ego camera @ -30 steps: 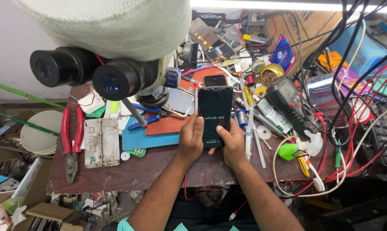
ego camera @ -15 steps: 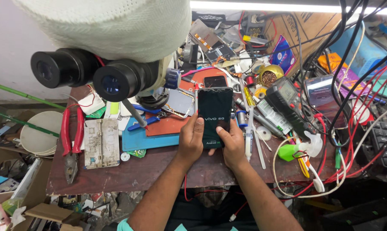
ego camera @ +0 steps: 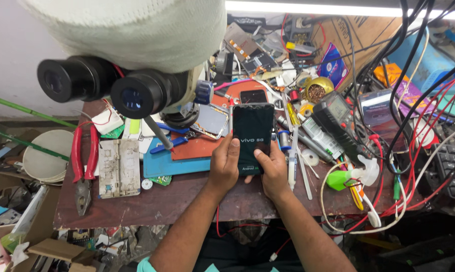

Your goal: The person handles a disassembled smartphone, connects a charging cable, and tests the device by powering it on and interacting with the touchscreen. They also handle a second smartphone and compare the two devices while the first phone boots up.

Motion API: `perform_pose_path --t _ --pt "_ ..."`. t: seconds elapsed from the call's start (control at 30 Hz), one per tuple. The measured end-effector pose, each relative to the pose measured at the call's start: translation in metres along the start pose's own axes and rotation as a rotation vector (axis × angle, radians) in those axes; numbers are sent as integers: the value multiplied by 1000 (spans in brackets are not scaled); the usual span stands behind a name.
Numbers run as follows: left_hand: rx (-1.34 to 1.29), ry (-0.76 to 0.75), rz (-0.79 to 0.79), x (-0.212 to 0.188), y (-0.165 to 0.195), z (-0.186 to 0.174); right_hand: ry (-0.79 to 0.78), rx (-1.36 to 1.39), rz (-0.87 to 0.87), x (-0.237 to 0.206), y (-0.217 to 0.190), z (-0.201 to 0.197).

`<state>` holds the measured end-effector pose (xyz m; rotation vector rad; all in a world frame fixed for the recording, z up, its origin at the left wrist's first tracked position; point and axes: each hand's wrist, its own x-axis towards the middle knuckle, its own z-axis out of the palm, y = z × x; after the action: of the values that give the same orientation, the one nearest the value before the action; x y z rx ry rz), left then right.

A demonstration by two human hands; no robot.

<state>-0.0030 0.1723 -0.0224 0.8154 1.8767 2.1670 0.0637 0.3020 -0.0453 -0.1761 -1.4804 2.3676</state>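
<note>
Head view: smartphone [ego camera: 253,135] held upright over the middle of the worktop [ego camera: 187,199], left hand [ego camera: 224,163] and right hand [ego camera: 271,168] both closed round its lower end, left thumb on the glass, right fingers [ego camera: 264,149] curled over the near right edge. Since a second ago, almost no shift: same grip, same place, screen dark with a small logo lit as before; looks like waiting on a boot, judging by the unchanged screen. Microscope eyepieces [ego camera: 106,88] block the far left of the bench; red-handled pliers [ego camera: 83,163] lie to the left, a multimeter [ego camera: 338,123] to the right. Phone's lower edge hidden by the palms; tangled wires at right hard to sort out.
</note>
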Motion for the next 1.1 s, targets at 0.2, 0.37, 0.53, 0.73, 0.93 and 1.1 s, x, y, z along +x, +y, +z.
perform_pose_path --t 0.2,0.37,0.53,0.73,0.93,1.1 --pt "-25 -8 47 2 -2 1 -5 -16 -10 1 0 0" --pt "-34 -13 32 2 0 1 -27 -8 -43 1 1 0" --pt "-35 -12 -5 0 1 0 -1 5 -4 1 3 -2" --pt "-37 -8 18 2 -3 0 -15 13 -29 2 4 -1" --pt "-12 -17 14 1 -4 -1 -21 9 -40 1 2 0" --pt "-45 -17 2 2 -4 -1 -13 16 -21 2 2 1"
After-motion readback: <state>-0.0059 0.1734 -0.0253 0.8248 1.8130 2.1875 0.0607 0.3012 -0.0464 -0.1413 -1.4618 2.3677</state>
